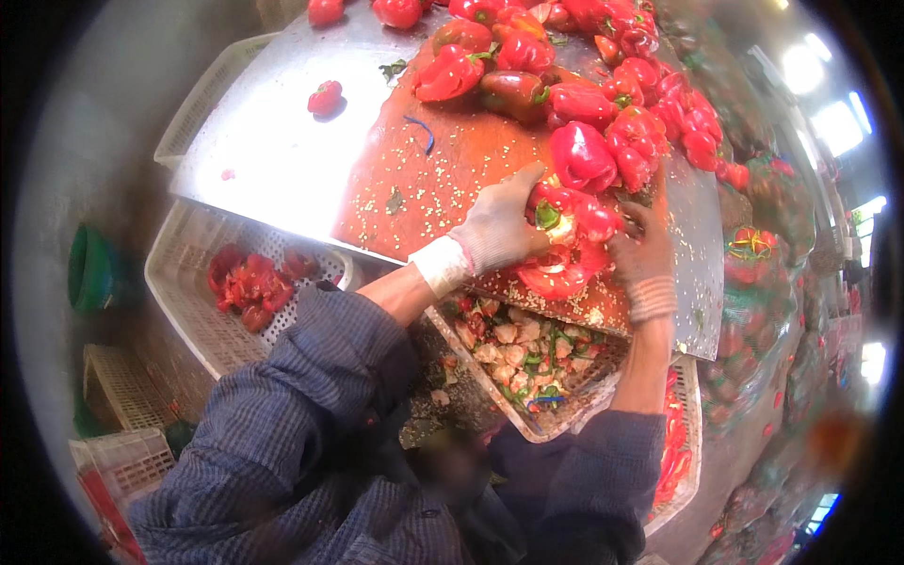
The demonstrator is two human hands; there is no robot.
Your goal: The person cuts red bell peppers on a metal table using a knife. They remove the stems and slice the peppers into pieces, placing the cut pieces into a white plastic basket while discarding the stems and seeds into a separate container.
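Note:
Between my hands, a red bell pepper [567,263] is broken open, its pale inner flesh showing around a green stem [547,215]. My left hand [500,224], in a light knit glove, grips it from the left with the thumb stretched up along the top. My right hand [644,251], also gloved, closes on its right side; some of those fingers are hidden. The pepper is over the near edge of an orange-brown cutting board [452,166], which is strewn with pale seeds. Whole red peppers [583,157] lie just beyond my fingers.
Below the edge, a crate [519,421] holds cores and stems. A white crate [176,282] with red pieces stands left, another crate [688,487] with red pieces right. A metal tabletop [268,134] surrounds the board. Full mesh sacks [759,332] line the right.

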